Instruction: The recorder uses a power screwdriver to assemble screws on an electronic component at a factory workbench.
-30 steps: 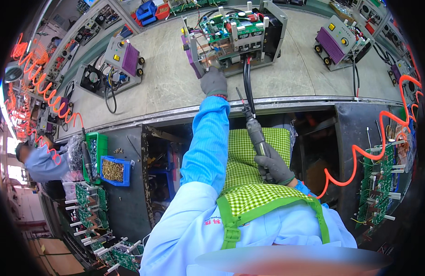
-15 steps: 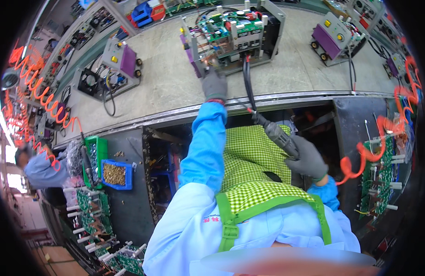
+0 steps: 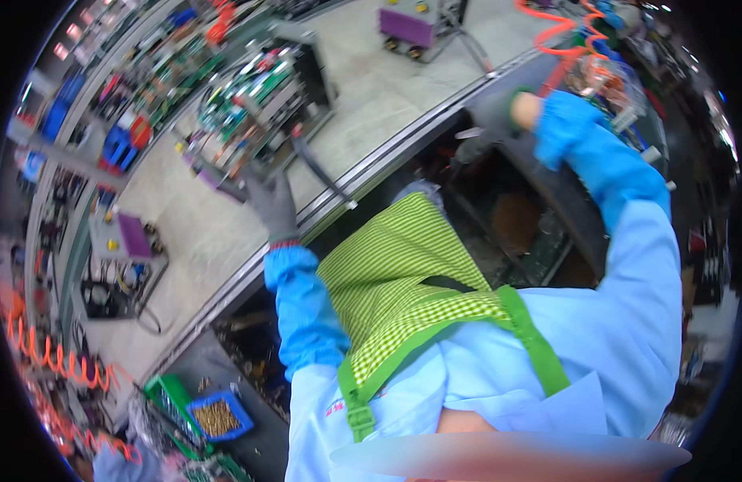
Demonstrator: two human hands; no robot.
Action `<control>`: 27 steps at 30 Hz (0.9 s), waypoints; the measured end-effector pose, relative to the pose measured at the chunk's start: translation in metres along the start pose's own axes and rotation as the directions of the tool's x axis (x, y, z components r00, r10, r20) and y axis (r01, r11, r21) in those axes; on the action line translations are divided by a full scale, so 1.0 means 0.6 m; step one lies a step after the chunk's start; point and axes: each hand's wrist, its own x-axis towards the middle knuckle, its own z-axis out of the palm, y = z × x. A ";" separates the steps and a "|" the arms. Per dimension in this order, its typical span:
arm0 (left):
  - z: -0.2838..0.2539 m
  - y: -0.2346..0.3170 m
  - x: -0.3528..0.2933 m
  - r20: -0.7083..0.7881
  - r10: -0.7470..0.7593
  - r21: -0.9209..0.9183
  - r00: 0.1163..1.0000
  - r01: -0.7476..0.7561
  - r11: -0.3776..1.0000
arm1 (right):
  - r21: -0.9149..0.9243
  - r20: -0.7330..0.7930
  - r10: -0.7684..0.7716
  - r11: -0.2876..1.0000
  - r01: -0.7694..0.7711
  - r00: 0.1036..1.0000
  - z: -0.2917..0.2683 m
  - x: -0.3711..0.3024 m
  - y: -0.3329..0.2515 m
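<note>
My left hand [image 3: 270,205], in a grey glove, reaches over the bench edge to the near lower corner of an open-framed power unit [image 3: 262,100]. Its fingers look spread and touch or nearly touch the unit beside its purple front panel [image 3: 202,173]. Green circuit boards and a dark side plate show on the unit. A thick black cable [image 3: 318,169] runs from it over the bench edge. At the right end of the bench is my gloved right hand [image 3: 495,112], smeared by motion. Below its fingers, a blurred grey shape [image 3: 467,145] cannot be made out clearly.
Similar purple-fronted units stand on the bench [image 3: 186,265], one at left [image 3: 122,249] and one at the far right [image 3: 407,28]. An orange coiled hose [image 3: 560,44] hangs by my right hand. Lower left sit a blue tray [image 3: 220,416] of brass-coloured fasteners and a green bin [image 3: 174,410].
The view has turned, tilting the bench. My right hand, which held a dark power screwdriver before my apron, has swung out to the far right. My left hand stays at the unit.
</note>
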 end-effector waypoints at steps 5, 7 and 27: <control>-0.008 0.054 -0.057 0.134 0.487 0.384 0.863 -0.498 0.777 | -0.046 -0.044 -0.075 0.996 0.073 0.996 0.046 0.121 0.094; -0.013 0.039 -0.074 0.185 0.443 0.322 0.877 -0.480 0.816 | -0.061 -0.087 -0.064 0.996 0.059 0.994 0.038 0.141 0.070; -0.003 -0.007 -0.095 0.228 0.278 0.300 0.933 -0.339 0.891 | -0.277 -0.605 -0.561 0.814 0.511 0.565 0.088 0.270 -0.043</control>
